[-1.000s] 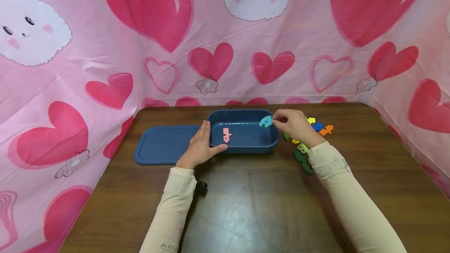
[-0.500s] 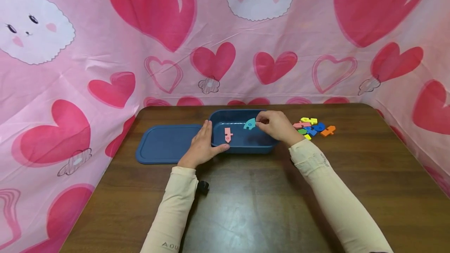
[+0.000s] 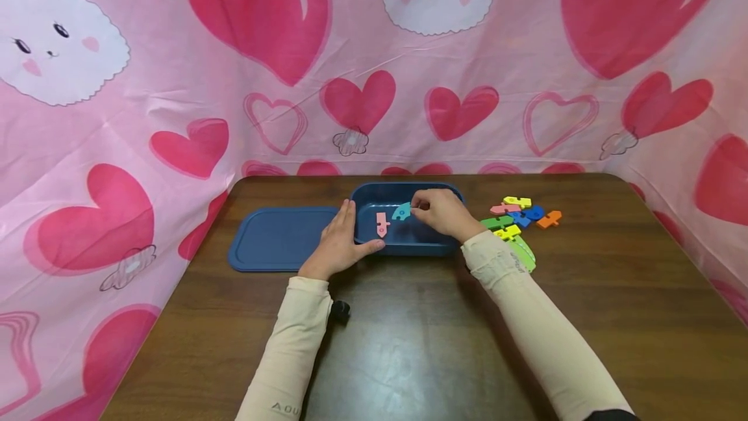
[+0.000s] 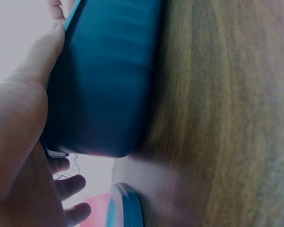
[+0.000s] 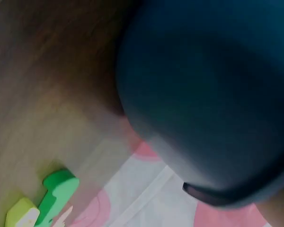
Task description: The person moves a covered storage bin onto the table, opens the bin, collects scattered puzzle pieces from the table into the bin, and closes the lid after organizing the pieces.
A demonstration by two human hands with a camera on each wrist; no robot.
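We see the right hand (image 3: 441, 212) pinch the teal puzzle piece (image 3: 401, 212) over the blue box (image 3: 415, 250); the left hand (image 3: 339, 245), thumb spread from straight fingers, touches the box's left end. We judge the piece light, stiff, best edge-held.

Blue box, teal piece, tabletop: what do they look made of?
Blue box: likely molded plastic, satin; smooth rounded corners and a soft highlight inside.
Teal piece: painted wood, foam or plastic, can't tell which; flat, even color, no clear shine.
Tabletop: wood or wood-look laminate, semi-gloss; brown grain with a pale glare patch.
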